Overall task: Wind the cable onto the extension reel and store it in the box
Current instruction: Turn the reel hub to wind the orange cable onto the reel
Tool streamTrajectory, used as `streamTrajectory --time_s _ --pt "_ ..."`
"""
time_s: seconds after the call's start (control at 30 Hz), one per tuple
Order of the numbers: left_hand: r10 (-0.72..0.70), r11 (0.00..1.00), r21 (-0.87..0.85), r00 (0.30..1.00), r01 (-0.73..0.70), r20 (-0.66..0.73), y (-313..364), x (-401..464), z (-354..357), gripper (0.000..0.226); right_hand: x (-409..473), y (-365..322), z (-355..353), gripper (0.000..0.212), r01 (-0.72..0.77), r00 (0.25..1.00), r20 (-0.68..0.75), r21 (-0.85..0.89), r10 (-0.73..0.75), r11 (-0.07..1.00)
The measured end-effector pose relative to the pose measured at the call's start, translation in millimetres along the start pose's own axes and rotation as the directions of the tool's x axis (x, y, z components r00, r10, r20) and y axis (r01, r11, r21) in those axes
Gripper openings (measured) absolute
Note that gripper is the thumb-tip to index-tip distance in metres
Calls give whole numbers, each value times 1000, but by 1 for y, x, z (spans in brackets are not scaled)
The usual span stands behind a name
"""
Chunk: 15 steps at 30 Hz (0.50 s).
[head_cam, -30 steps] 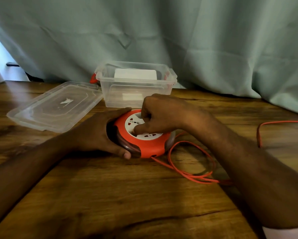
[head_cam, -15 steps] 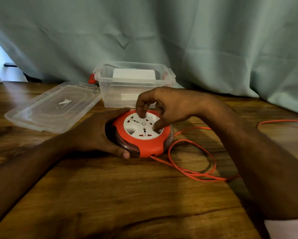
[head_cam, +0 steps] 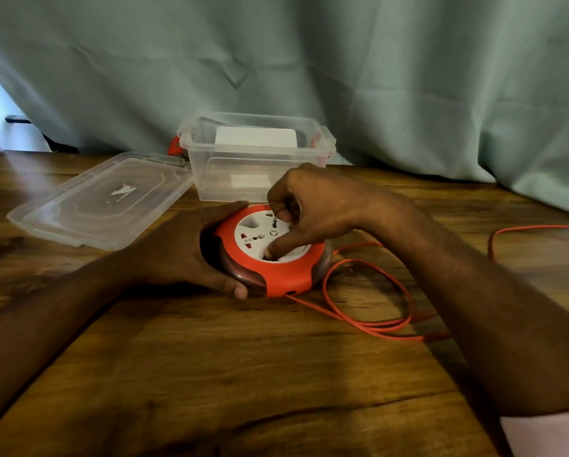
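A round orange extension reel point(head_cam: 286, 275) with a white socket face lies flat on the wooden table. My left hand point(head_cam: 184, 252) wraps around its left side and holds it still. My right hand point(head_cam: 313, 206) rests on top, with the thumb pressed into a recess of the white face and the fingers curled at its far edge. A thin orange cable point(head_cam: 369, 311) leaves the reel's front right, loops on the table and runs off to the right. Just behind the reel stands a clear plastic box point(head_cam: 256, 173), open on top.
The box's clear lid point(head_cam: 102, 199) lies upturned to the left of the box. A pale green curtain point(head_cam: 309, 70) hangs behind the table. A white label shows through the box wall.
My right hand has turned on the white face: the thumb has swung round to the near side and the fingers to the far side. The cable loop has shifted a little. My left hand stays put.
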<state>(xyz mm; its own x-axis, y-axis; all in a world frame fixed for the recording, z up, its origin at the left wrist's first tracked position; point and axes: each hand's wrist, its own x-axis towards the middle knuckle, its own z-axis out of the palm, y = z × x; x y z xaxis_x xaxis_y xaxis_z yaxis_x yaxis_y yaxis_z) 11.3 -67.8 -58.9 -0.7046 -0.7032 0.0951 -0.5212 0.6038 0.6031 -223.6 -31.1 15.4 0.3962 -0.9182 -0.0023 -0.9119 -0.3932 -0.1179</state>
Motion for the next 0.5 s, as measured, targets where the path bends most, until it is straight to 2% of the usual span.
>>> streamTrajectory --time_s 0.1,0.3,0.4,0.47,0.5 --pt "0 1000 -16 1000 0 11 -2 2 1 127 0 -4 1 45 -5 1000 -1 -15 5 1000" --pt "-2 999 -48 1000 3 16 -2 1 1 123 5 -14 12 47 4 1000 -6 11 -4 1000" --pt "4 1000 -26 1000 -4 11 -3 2 0 127 4 -12 7 35 53 998 -38 -1 -53 999" --pt "1 1000 -19 1000 -1 13 -2 2 0 128 4 -5 -1 15 99 994 -47 33 -98 995" --pt "-1 1000 -11 1000 2 12 -2 2 0 129 3 -1 -6 20 109 994 -18 77 -108 991"
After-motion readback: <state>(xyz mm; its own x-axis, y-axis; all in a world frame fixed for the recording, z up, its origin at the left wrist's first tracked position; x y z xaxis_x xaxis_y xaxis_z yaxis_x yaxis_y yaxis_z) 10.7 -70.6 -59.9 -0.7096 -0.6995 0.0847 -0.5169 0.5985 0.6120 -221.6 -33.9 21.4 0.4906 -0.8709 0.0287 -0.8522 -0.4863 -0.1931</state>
